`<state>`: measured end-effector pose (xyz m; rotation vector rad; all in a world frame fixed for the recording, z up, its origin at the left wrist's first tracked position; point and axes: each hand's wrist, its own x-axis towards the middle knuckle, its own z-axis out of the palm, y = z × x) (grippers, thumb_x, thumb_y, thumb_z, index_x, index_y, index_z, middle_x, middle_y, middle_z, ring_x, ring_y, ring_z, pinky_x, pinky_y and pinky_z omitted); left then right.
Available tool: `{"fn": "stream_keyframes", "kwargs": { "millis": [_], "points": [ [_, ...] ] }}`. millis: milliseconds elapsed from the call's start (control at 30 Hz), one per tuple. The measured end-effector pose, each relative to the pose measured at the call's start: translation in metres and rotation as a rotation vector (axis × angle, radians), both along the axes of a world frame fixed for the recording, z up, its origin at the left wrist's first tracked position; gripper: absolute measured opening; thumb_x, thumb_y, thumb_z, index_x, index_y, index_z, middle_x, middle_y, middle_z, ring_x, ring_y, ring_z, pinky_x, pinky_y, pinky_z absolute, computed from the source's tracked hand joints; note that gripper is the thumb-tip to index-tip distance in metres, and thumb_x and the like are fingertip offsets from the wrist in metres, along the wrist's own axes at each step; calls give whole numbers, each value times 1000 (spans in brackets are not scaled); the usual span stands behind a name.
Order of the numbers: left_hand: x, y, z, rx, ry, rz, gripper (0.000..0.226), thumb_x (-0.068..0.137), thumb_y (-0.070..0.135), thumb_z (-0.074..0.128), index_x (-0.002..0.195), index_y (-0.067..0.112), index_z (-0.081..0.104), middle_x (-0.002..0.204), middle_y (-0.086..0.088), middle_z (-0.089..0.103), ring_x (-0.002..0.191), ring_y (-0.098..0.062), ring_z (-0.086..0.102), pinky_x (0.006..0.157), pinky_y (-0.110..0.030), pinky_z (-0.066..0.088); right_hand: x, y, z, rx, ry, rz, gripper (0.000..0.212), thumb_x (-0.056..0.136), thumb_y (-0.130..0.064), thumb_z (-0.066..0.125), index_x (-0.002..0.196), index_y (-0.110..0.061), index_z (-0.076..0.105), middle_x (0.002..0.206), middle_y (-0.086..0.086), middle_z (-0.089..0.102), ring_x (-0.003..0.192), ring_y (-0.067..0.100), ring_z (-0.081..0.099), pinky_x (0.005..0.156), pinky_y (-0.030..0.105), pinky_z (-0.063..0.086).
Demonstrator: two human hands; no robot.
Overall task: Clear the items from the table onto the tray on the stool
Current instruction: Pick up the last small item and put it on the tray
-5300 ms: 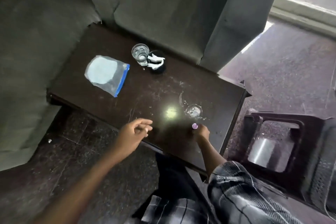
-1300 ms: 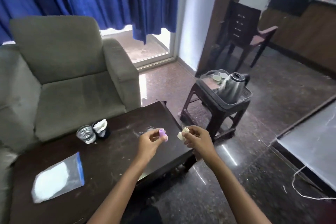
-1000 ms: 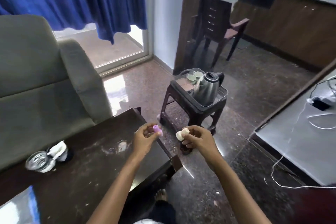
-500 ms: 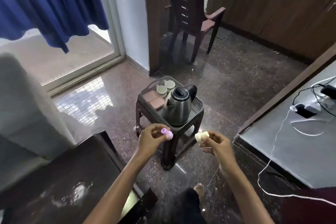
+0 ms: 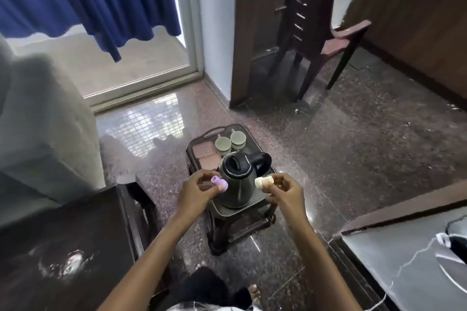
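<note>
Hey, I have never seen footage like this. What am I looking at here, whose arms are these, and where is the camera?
There is no machine here. A person wears a camera on the head, and it looks down at their own bare arms. The left hand pinches a small purple piece. The right hand pinches a small cream piece. Just beyond the hands, a tray on a dark stool carries a steel kettle, two pale cups and two pinkish boxes. The dark table is at lower left.
</note>
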<state>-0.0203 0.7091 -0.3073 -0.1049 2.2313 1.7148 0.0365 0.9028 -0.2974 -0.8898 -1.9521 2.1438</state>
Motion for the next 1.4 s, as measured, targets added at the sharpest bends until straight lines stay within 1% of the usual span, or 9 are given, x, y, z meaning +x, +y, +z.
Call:
{"fn": "stream_keyframes", "kwargs": {
  "millis": [167, 467, 600, 733, 833, 900, 967, 1167, 1400],
  "points": [
    [-31, -4, -5, 20, -3, 107, 26, 72, 11, 78, 82, 31, 64, 89, 5, 71, 88, -13, 66, 82, -37, 54, -43, 10, -12, 9, 1, -12, 19, 81, 3, 63, 82, -15, 62, 80, 7, 63, 74, 20, 60, 54, 18, 52],
    [-129, 5, -31, 38, -7, 148, 24, 74, 7, 75, 91, 21, 64, 93, 2, 66, 82, -6, 62, 70, -18, 51, -124, 29, -47, 91, -105, -114, 23, 79, 10, 61, 81, -13, 59, 81, 11, 61, 71, 20, 60, 49, 16, 53],
    [-156, 21, -46, 50, -69, 156, 23, 74, 6, 74, 91, 18, 66, 97, 0, 66, 84, -11, 65, 79, -30, 52, -158, 35, -61, 261, -182, -58, 20, 75, -2, 70, 75, -19, 59, 78, 8, 62, 71, 21, 59, 61, 33, 56],
    [-170, 39, -52, 44, -106, 137, 24, 74, 2, 72, 86, 21, 62, 92, 3, 62, 78, -11, 62, 68, -28, 50, -193, 45, -80, 515, -289, 119, 17, 73, -13, 75, 80, -12, 59, 71, 1, 57, 66, 17, 51, 53, 24, 38],
    [-180, 48, -57, 12, -125, 146, 28, 76, 4, 71, 80, 28, 59, 92, 4, 63, 83, -16, 63, 79, -30, 52, -218, 54, -106, 729, -433, 362, 21, 76, -17, 71, 90, -4, 61, 83, 9, 62, 76, 23, 55, 59, 27, 36],
    [-182, 52, -59, 3, -139, 175, 22, 79, 5, 70, 85, 23, 59, 92, -1, 65, 79, -12, 63, 73, -21, 51, -232, 61, -127, 821, -521, 554, 19, 79, -17, 64, 93, -4, 60, 95, 17, 66, 87, 30, 60, 65, 27, 35],
    [-181, 54, -60, -25, -153, 201, 18, 80, 10, 69, 90, 22, 58, 89, 0, 67, 75, -9, 62, 65, -14, 48, -245, 64, -146, 871, -568, 725, 14, 81, -14, 58, 91, -4, 57, 104, 21, 66, 96, 34, 61, 67, 28, 35],
    [-177, 59, -67, -21, -197, 275, 26, 84, 15, 67, 87, 37, 54, 93, 4, 66, 85, -19, 66, 76, -35, 56, -268, 60, -200, 958, -612, 1082, 24, 82, -19, 54, 101, -5, 59, 113, 20, 64, 104, 34, 61, 79, 35, 48],
    [-167, 68, -71, -45, -287, 277, 19, 79, 18, 73, 88, 31, 61, 92, 13, 68, 79, -9, 69, 74, -24, 52, -277, 48, -227, 1006, -585, 1269, 27, 83, -16, 52, 107, -6, 57, 116, 19, 62, 107, 35, 60, 81, 37, 48]
  ]
}}
